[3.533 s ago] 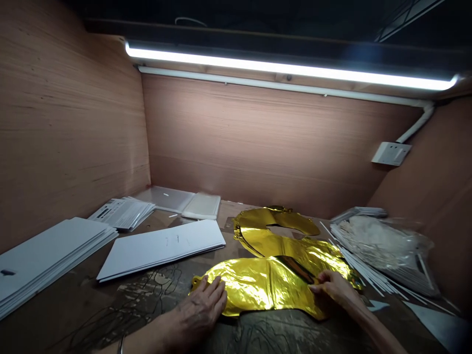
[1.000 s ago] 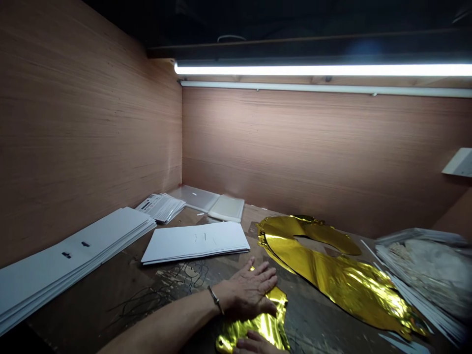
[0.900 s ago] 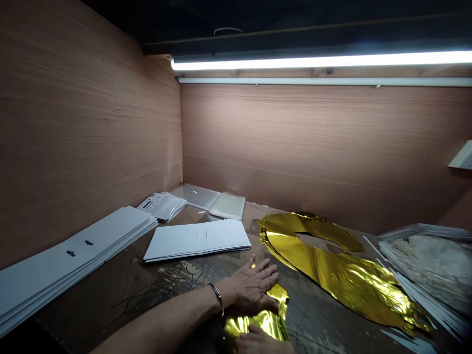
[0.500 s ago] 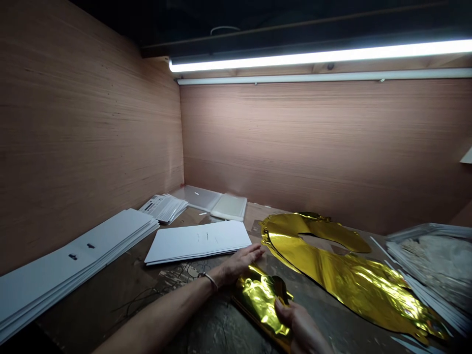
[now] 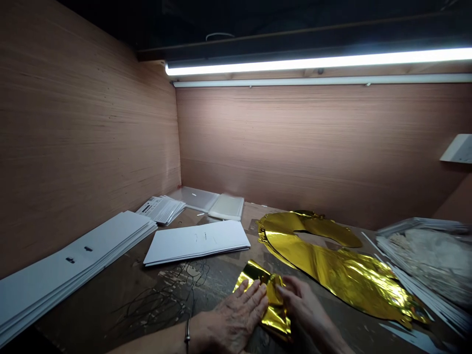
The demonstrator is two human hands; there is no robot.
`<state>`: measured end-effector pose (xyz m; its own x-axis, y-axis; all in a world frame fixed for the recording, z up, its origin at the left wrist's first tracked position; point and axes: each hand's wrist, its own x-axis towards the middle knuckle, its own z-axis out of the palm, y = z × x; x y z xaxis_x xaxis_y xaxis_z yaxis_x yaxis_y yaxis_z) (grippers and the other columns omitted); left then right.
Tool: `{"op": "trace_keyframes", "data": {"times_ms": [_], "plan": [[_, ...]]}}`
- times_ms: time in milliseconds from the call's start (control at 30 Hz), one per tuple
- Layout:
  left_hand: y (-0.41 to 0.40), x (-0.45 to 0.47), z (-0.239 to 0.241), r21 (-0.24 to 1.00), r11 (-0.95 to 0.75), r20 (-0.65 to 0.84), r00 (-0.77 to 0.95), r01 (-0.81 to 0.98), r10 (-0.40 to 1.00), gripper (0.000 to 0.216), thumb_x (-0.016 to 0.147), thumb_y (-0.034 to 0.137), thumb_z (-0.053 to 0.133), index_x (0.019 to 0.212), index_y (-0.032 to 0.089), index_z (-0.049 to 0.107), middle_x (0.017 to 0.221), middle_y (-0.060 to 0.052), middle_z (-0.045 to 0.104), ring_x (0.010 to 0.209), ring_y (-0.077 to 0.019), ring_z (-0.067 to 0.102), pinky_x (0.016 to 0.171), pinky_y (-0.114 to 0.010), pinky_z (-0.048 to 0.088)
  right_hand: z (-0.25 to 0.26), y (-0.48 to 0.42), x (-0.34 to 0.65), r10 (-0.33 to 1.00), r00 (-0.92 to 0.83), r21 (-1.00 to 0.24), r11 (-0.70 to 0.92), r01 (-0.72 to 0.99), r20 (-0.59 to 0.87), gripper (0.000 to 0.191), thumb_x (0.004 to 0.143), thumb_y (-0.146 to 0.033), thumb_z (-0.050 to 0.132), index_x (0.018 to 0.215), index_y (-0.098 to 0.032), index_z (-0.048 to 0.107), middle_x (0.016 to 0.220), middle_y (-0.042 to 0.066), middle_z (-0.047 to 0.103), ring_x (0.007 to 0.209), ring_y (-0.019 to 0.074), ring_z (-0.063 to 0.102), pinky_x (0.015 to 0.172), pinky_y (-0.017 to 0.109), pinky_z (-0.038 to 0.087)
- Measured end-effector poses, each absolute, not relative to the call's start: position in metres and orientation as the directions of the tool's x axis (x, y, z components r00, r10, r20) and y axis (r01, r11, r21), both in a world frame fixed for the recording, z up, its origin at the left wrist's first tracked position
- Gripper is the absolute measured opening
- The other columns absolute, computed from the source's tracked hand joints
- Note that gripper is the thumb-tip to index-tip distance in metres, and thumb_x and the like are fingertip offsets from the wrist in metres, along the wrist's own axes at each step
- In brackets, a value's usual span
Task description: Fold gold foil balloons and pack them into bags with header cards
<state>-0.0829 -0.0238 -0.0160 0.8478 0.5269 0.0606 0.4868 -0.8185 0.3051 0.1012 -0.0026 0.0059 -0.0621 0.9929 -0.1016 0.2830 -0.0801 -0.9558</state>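
A folded gold foil balloon [image 5: 275, 295] lies on the dark worktop in front of me. My left hand [image 5: 236, 312] rests flat across its left part, fingers stretched out and pointing forward. At the foil's right edge, my right hand [image 5: 308, 312] holds the material between thumb and fingers; part of that grip is hidden. Beyond and to the right, a larger unfolded gold foil balloon [image 5: 324, 265], curved and with small tabs on its rim, is spread on the worktop.
White cards [image 5: 199, 241] lie ahead, and a long stack of white card strips [image 5: 73, 265] is at the left. Tangled black strings [image 5: 158, 300] lie left of my hands. Printed cards [image 5: 162, 209] and clear sleeves [image 5: 226, 206] sit in the corner. A plastic bag [image 5: 427, 260] stands right.
My left hand has come back from beyond the foil and now lies flat on it. The foil looks folded smaller, and my right hand has moved slightly forward along its right edge.
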Motion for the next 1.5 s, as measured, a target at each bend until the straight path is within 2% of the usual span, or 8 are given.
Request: {"op": "trace_keyframes", "data": {"times_ms": [100,200,367,600,833,967,1133,1500], "plan": [[-0.023,-0.082,-0.016,0.280,-0.824,0.064,0.847,0.492,0.527,0.079,0.076,0.057,0.031,0.130,0.006,0.002,0.135,-0.017,0.001,0.121,-0.0281,-0.007,0.098,-0.045,0.003,0.019,0.000,0.115,0.919,-0.258,-0.622,0.393,0.677,0.300,0.042,0.073,-0.031,0.044,0.113,-0.018,0.047,0.121,0.010,0.044,0.113,0.0248,0.036,0.092,0.043,0.028],[-0.024,-0.083,-0.012,0.240,-0.831,0.059,0.847,0.502,0.529,0.079,0.076,0.056,0.030,0.129,0.004,0.004,0.134,-0.018,0.003,0.121,-0.0292,-0.005,0.098,-0.045,0.007,0.011,0.004,0.124,0.719,-0.669,-0.371,0.682,0.630,0.187,0.044,0.079,-0.036,0.038,0.122,-0.029,0.032,0.132,0.000,0.027,0.121,0.0199,0.019,0.099,0.043,0.016],[-0.025,-0.071,-0.014,0.030,-0.822,0.180,0.806,0.568,0.563,0.060,0.082,0.044,0.031,0.125,0.004,0.021,0.130,-0.018,0.023,0.121,-0.0280,0.013,0.096,-0.043,0.020,-0.024,0.010,0.130,0.735,-0.678,-0.274,0.650,0.709,-0.010,0.047,0.083,-0.040,0.024,0.127,-0.029,0.014,0.134,-0.001,0.017,0.122,0.0192,0.016,0.097,0.049,0.015],[-0.026,-0.033,-0.049,-0.402,-0.692,0.482,0.781,0.599,0.396,0.030,0.080,0.015,0.030,0.101,0.002,0.046,0.093,-0.018,0.057,0.090,-0.0275,0.051,0.079,-0.048,0.036,-0.034,-0.003,0.107,0.868,-0.496,-0.084,0.493,0.866,-0.029,0.047,0.077,-0.025,0.032,0.124,-0.022,0.029,0.131,0.002,0.021,0.119,0.0249,0.022,0.093,0.054,0.021],[-0.019,-0.068,-0.026,0.171,-0.765,0.344,0.689,0.621,0.637,0.015,0.076,0.010,0.037,0.071,0.014,0.050,0.071,-0.001,0.057,0.068,-0.0124,0.052,0.073,-0.027,0.040,-0.011,-0.003,0.134,0.788,-0.614,-0.324,0.594,0.737,0.047,0.041,0.082,-0.027,0.032,0.123,-0.031,0.030,0.131,0.000,0.028,0.118,0.0187,0.028,0.094,0.045,0.026],[-0.014,-0.090,-0.019,0.455,-0.715,0.347,0.633,0.532,0.692,0.029,0.077,0.001,0.030,0.075,0.017,0.053,0.075,0.003,0.059,0.071,-0.0074,0.053,0.086,-0.025,0.032,-0.003,-0.001,0.143,0.628,-0.768,-0.261,0.768,0.585,0.127,0.041,0.082,-0.023,0.036,0.121,-0.035,0.031,0.131,-0.002,0.029,0.121,0.0189,0.020,0.098,0.045,0.019],[-0.017,-0.095,-0.013,0.501,-0.750,0.342,0.697,0.432,0.630,0.025,0.078,0.003,0.033,0.079,0.017,0.054,0.088,0.000,0.058,0.083,-0.0095,0.051,0.087,-0.025,0.031,0.006,-0.008,0.123,0.489,-0.863,-0.307,0.846,0.435,0.125,0.027,0.085,-0.027,0.031,0.105,-0.030,0.048,0.113,-0.002,0.052,0.108,0.0118,0.041,0.100,0.037,0.017],[-0.033,-0.082,-0.014,0.624,-0.392,0.261,0.293,0.676,0.920,0.020,0.070,0.003,0.043,0.056,0.015,0.052,0.075,-0.001,0.050,0.079,-0.0135,0.040,0.076,-0.028,0.031,-0.027,-0.003,0.123,0.830,-0.525,-0.677,0.497,0.542,0.189,0.019,0.077,-0.034,0.045,0.088,-0.031,0.061,0.096,0.001,0.062,0.094,0.0187,0.053,0.095,0.051,0.015]]}}
